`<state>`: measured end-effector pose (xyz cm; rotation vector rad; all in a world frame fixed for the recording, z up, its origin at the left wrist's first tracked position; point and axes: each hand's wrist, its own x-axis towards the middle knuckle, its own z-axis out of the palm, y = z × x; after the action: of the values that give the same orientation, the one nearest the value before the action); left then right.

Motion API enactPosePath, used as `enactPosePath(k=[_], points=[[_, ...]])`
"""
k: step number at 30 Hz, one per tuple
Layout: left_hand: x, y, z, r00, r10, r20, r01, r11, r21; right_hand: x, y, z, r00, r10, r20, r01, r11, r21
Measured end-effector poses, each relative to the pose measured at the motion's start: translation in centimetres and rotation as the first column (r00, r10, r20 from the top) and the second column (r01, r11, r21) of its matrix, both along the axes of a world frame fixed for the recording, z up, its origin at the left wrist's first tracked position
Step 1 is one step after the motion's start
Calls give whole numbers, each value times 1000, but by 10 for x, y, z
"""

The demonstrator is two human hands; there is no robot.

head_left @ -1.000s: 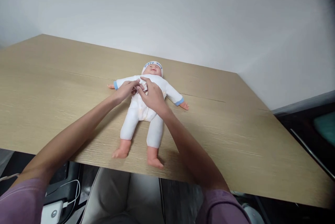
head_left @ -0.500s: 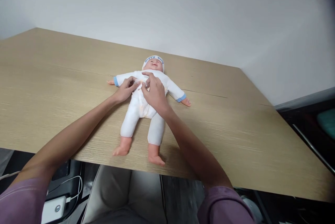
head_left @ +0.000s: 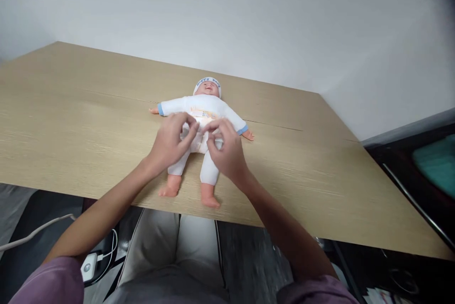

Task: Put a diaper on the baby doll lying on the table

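Observation:
A baby doll (head_left: 177,105) in a white suit with blue cuffs and a lettered white headband lies on its back, feet towards me. Around its middle sits a white diaper (head_left: 203,114) with a coloured printed waistband; its lower part is partly hidden by my hands. My left hand (head_left: 172,139) hovers over the doll's hip and leg on the left, fingers curved, a gap between thumb and forefinger. Opposite it, my right hand (head_left: 227,147) is held over the other hip with bent, slightly blurred fingers. Nothing shows in either hand.
The doll lies on a wooden table (head_left: 88,129) that meets a pale wall (head_left: 213,15) at the back. Below the front edge, a white device (head_left: 88,267) with a cable lies on a black seat (head_left: 31,219) at the left. Dark furniture (head_left: 398,162) stands at the right.
Both hands have come off the diaper's waist and drawn back towards me, uncovering the printed waistband. The view has shifted slightly; the doll lies as before.

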<state>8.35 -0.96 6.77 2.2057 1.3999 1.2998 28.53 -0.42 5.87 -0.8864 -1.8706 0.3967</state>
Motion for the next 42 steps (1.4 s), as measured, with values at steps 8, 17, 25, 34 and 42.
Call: enactPosePath(k=[8,17,25,34,42], points=[[-35,-24,-45,938,-223,-264,150,952,-268,36,-50,-47,924,144,355,-82,979,-185],[-26,18,-50,913,-142,-383,62,975,-214,26,-13,-58,875,-143,463,230,963,-138],[-26,33,-51,901,-249,-356,208,967,-150,18,-7,-58,862,-194,469,261,962,-81],[-26,32,-49,922,-296,-250,259,951,-170,18,-4,-61,876,-160,455,258,953,-161],[-23,33,-57,987,-162,2,154,931,-331,21,-3,-65,956,-201,213,260,916,-305]])
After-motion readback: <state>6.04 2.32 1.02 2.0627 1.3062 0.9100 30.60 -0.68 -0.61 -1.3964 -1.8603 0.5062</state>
